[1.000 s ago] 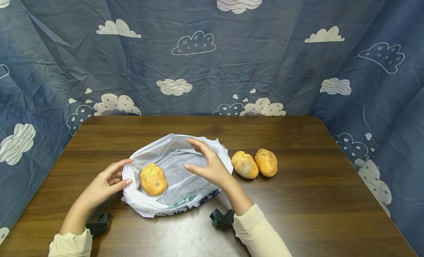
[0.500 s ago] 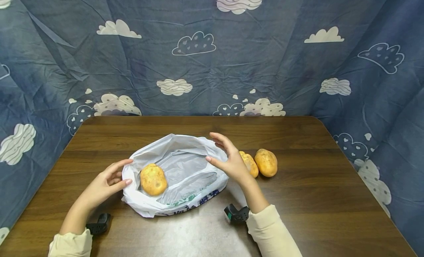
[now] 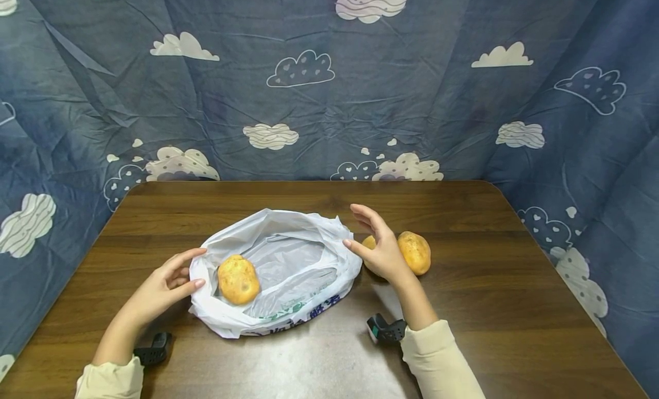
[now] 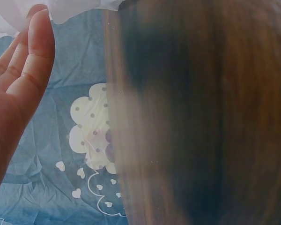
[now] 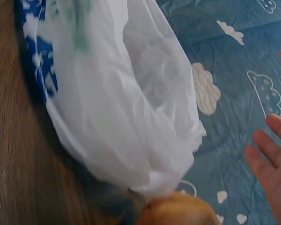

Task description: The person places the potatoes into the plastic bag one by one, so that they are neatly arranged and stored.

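From my end, the change is in the right hand [image 3: 380, 247]: over the last second it has moved from above the bag [image 3: 218, 314] to right of centre in the head view, where it now covers part of the middle potato [image 3: 369, 242]. Its fingers are spread and I see nothing in them; whether they touch that potato I can't tell. The left hand [image 3: 165, 282] hasn't shifted: at the bag's left rim, its index finger and thumb stand apart with their tips by the plastic, and I make out no pinch. The bagged potato [image 3: 238, 279] lies where it did, left of centre in the frame. The outer potato [image 3: 417, 253] sits just right of the middle one on the table [image 3: 515, 307]. I read this as one potato in, two out, with the right hand free at the loose pair.

As for writing, blue print [image 3: 324, 307] runs along the bag's lower front edge, with green print [image 3: 285, 311] just above; both are too creased or blurred for me to read. I find no brand name.
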Demonstrator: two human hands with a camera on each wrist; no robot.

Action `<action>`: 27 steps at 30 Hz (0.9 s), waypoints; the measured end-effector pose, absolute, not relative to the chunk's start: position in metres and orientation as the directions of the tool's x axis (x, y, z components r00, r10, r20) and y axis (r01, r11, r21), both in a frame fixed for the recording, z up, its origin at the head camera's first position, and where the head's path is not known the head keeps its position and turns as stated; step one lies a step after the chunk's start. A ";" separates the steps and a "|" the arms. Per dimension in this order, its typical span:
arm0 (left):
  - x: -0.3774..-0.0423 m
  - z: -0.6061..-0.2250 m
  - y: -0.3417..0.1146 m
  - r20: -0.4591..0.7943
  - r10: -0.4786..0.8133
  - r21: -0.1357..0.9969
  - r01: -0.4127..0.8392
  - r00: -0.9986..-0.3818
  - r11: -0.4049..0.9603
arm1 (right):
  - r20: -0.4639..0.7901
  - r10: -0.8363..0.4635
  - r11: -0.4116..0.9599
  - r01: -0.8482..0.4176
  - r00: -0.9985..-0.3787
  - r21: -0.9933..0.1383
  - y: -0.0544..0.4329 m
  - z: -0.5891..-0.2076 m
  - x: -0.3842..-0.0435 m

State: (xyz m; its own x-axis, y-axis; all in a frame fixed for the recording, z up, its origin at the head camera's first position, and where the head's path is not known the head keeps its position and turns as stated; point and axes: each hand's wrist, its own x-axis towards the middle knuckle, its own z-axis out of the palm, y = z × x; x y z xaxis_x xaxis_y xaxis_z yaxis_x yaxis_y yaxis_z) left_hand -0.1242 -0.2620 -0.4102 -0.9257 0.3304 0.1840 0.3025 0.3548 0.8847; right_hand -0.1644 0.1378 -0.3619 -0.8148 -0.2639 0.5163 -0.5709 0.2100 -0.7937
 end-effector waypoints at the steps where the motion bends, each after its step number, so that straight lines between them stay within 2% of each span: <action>1: -0.124 -0.411 -0.262 0.189 0.333 0.883 0.308 -0.924 0.354 | 0.517 -0.261 0.215 -0.571 -0.815 -0.792 0.140 -0.363 -0.165; 10: -0.125 -0.412 -0.262 0.180 0.328 0.890 0.296 -0.927 0.347 | 0.473 -0.219 0.259 -0.518 -0.854 -0.815 0.166 -0.367 -0.162; 19: -0.124 -0.409 -0.262 0.203 0.342 0.887 0.320 -0.917 0.333 | 0.453 -0.188 0.380 -0.490 -0.871 -0.785 0.192 -0.371 -0.161; 27: -0.124 -0.408 -0.261 0.209 0.344 0.888 0.325 -0.915 0.325 | 0.443 -0.143 0.383 -0.463 -0.885 -0.799 0.213 -0.380 -0.161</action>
